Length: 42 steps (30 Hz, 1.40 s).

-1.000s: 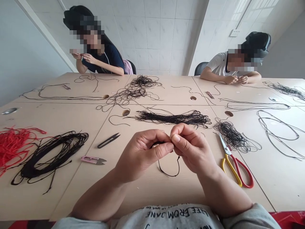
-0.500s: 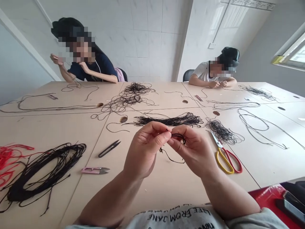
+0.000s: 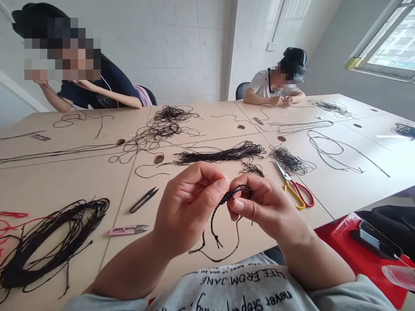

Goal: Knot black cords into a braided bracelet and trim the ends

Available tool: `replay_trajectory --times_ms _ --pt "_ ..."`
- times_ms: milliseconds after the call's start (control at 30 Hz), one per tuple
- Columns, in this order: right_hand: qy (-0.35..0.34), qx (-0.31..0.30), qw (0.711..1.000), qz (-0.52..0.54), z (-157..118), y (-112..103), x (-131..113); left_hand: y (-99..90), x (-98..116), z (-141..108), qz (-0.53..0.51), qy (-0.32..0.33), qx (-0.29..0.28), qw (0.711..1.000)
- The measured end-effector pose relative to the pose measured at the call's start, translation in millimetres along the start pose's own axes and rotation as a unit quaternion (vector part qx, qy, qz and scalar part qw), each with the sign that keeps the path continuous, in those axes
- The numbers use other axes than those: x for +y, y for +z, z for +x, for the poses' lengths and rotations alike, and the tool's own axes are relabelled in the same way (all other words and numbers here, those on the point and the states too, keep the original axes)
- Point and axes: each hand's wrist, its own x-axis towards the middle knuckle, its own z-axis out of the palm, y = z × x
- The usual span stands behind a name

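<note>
A braided black cord [image 3: 226, 198] with a small loop and knotted section hangs between my hands, its thin tails dangling above the table edge. My left hand [image 3: 197, 203] has thumb and index finger pinched together at the knotted part. On the other side, my right hand [image 3: 256, 201] grips the looped part between thumb and fingers. Just beyond my hands lies a long bundle of black cords [image 3: 220, 154], with a small black tangle [image 3: 252, 169] nearer. Scissors with yellow and red handles [image 3: 296, 192] rest right of my right hand.
Black thread snips [image 3: 143, 200] and pink snips [image 3: 128, 230] lie left of my hands. A coil of black cord [image 3: 55, 242] is at the far left, beside red cord [image 3: 13, 214]. Two people sit across the table [image 3: 129, 259]. A phone [image 3: 376, 237] rests on something red at right.
The view has shifted right. My hands have moved slightly apart, and the knotted section and dangling tails of the cord now show between them.
</note>
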Motion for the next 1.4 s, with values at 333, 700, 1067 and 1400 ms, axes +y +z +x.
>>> replay_trajectory --times_ms 333,700,1067,1400 --pt "0.03 -0.051 0.997 0.04 -6.5 -22.1 -0.9 20.4 -1.3 5.5 -0.086 -0.073 -0.004 0.994" --pt "0.009 -0.068 0.997 0.026 -1.2 -47.9 -7.7 41.5 -9.4 23.2 -0.112 -0.076 0.04 0.99" --pt "0.015 -0.069 0.997 0.044 9.4 -57.1 -5.1 34.4 -18.6 39.3 -0.11 -0.092 0.051 0.988" --pt "0.062 -0.05 0.997 0.016 15.5 -62.0 -2.6 30.6 -19.2 41.6 -0.071 -0.117 0.062 0.989"
